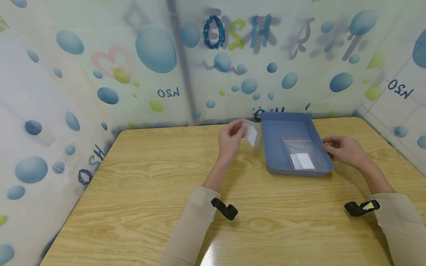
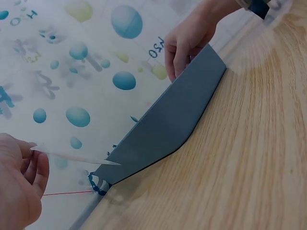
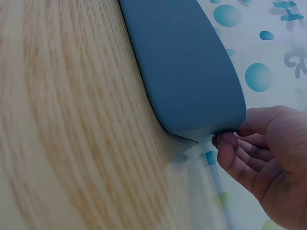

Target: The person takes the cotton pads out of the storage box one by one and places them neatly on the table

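My left hand [image 1: 230, 138] pinches the edge of a small clear zip bag [image 1: 252, 135] with a white flat piece inside, held up just left of a blue tray [image 1: 283, 125]. Seen edge-on in the left wrist view, the bag [image 2: 76, 157] looks like a thin strip beside the tray's side wall [image 2: 158, 129]. My right hand [image 1: 344, 149] grips the tray's right rim between thumb and fingers. The right wrist view shows that hand [image 3: 273, 163] at the corner of the tray [image 3: 192, 72]. Inside the tray lies another clear zip bag [image 1: 299, 146] with white pieces in it.
The tray stands on a wood-grain table [image 1: 149, 177], near its back edge. Behind the table hangs a pale curtain [image 1: 133, 92] printed with blue and green spots, which also runs along both sides. Each sleeve carries a black wrist camera [image 1: 224, 208].
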Demonstrator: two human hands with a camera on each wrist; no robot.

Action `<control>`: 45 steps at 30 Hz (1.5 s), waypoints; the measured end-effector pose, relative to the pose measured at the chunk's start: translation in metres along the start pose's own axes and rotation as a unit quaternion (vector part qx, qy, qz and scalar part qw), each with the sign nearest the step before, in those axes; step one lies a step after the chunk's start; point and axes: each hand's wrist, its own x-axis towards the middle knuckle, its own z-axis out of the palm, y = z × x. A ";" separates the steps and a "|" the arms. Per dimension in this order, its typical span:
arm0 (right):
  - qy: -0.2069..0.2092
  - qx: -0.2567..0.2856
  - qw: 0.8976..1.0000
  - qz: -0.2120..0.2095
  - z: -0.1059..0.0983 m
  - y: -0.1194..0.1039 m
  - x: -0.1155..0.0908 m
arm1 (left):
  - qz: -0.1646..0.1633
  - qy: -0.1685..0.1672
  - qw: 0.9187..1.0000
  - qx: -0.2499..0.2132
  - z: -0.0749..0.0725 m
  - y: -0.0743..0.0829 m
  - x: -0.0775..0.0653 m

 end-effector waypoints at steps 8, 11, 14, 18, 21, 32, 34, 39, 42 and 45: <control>0.003 -0.002 1.000 -0.004 0.001 0.000 0.001 | -0.037 -0.003 0.999 0.008 -0.006 -0.006 0.001; 0.003 -0.005 1.000 -0.005 0.001 0.000 0.001 | -0.045 -0.005 0.999 0.021 -0.007 -0.008 0.001; 0.003 -0.011 1.000 -0.004 0.001 0.001 0.001 | -0.056 -0.005 0.998 0.030 -0.008 -0.009 0.001; 0.000 -0.016 1.000 -0.004 0.001 0.000 0.002 | -0.079 -0.003 0.996 0.037 -0.010 -0.011 0.001; -0.003 -0.015 1.000 -0.002 0.001 0.000 0.002 | -0.096 -0.005 0.995 0.038 -0.011 -0.012 0.001; -0.002 -0.012 1.000 0.002 0.002 0.002 0.003 | -0.143 0.003 0.987 0.073 -0.015 -0.015 0.001; -0.001 -0.014 1.000 0.002 0.002 0.002 0.003 | -0.143 0.008 0.986 0.084 -0.016 -0.017 0.001; -0.001 -0.018 1.000 -0.001 0.001 0.003 0.003 | -0.150 0.017 0.982 0.117 -0.017 -0.020 0.001; -0.002 -0.019 1.000 -0.002 0.001 0.003 0.003 | -0.162 0.018 0.978 0.133 -0.019 -0.019 0.000; -0.001 -0.020 1.000 -0.002 0.001 0.003 0.003 | -0.170 0.019 0.975 0.140 -0.020 -0.020 -0.001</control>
